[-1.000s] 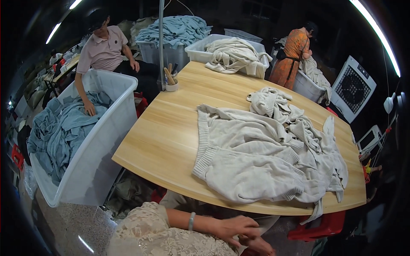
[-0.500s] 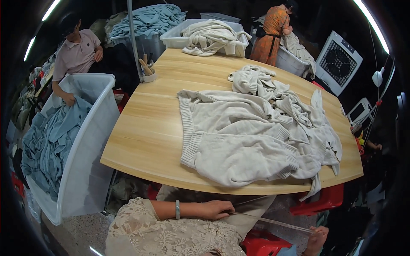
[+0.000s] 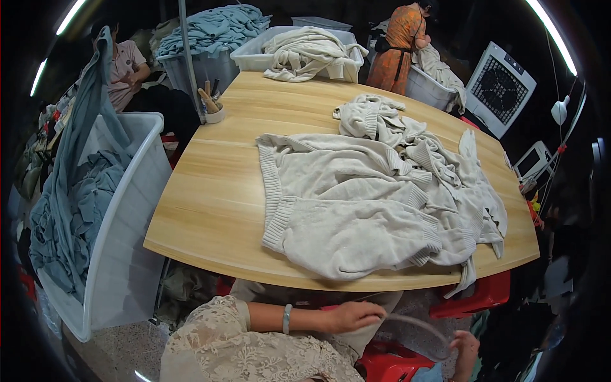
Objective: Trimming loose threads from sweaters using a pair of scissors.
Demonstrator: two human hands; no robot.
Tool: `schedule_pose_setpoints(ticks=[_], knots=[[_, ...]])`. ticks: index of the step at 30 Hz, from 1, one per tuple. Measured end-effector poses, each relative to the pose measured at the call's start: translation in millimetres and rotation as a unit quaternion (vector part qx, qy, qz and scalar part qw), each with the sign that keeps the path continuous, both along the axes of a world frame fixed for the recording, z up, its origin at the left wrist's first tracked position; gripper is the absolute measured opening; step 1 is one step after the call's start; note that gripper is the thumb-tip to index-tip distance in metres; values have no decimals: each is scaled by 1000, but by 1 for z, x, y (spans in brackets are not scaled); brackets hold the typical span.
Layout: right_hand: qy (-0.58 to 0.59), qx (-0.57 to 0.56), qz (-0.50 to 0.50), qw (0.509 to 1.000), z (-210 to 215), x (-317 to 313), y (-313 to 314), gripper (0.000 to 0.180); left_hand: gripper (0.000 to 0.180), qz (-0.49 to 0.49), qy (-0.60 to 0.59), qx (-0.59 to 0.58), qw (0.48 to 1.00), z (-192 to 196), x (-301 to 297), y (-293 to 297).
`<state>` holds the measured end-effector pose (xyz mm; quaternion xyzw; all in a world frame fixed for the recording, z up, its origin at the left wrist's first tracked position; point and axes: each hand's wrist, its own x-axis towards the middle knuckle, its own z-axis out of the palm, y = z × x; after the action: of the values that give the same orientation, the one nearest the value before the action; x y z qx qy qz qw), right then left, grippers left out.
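Observation:
Below the table's front edge, my left hand is closed with fingers pinched on one end of a pale strand of yarn. Lower and to the right, my right hand has its fingers curled at the other end. Between them the strand bows upward in a slack arc, partly blurred. A pale bangle circles my left wrist. On the table just beyond lie cream knit sweaters, with ribbed hems toward the left and more crumpled knitwear to the right. One sleeve hangs over the front edge.
A wooden table fills the middle. At left, a white bin holds blue-grey knitwear, one piece lifted by a seated person. Another bin stands behind, and a tool cup at the far-left corner. Red stools are near my hands.
The yarn has gone from taut to a loose arc. My left hand has moved right and my right hand slightly left. At left, a blue-grey garment has been pulled up from the bin.

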<state>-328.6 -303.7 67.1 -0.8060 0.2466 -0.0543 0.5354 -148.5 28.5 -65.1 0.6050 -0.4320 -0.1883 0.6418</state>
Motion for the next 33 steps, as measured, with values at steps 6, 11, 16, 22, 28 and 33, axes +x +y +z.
schedule_pose_setpoints(ticks=[6, 11, 16, 22, 28, 33], knots=[[109, 251, 205, 940, -22, 59, 92, 32, 29, -211, -204, 82, 952, 60, -34, -9], [170, 272, 396, 860, -31, 96, 155, 33, 35, -278, -254, 68, 924, 77, -54, -16], [226, 291, 342, 864, -18, 106, 176, 25, 15, -269, -425, 79, 861, 59, -69, -29], [183, -60, 405, 894, 12, 115, 185, 43, 10, -123, -642, 18, 757, 41, -79, -33], [267, 161, 448, 838, -28, 124, 178, 64, 12, -181, -610, 60, 769, 56, -75, -21], [293, 287, 480, 776, -49, 134, 177, 60, 13, -213, -582, 111, 777, 63, -65, -14]])
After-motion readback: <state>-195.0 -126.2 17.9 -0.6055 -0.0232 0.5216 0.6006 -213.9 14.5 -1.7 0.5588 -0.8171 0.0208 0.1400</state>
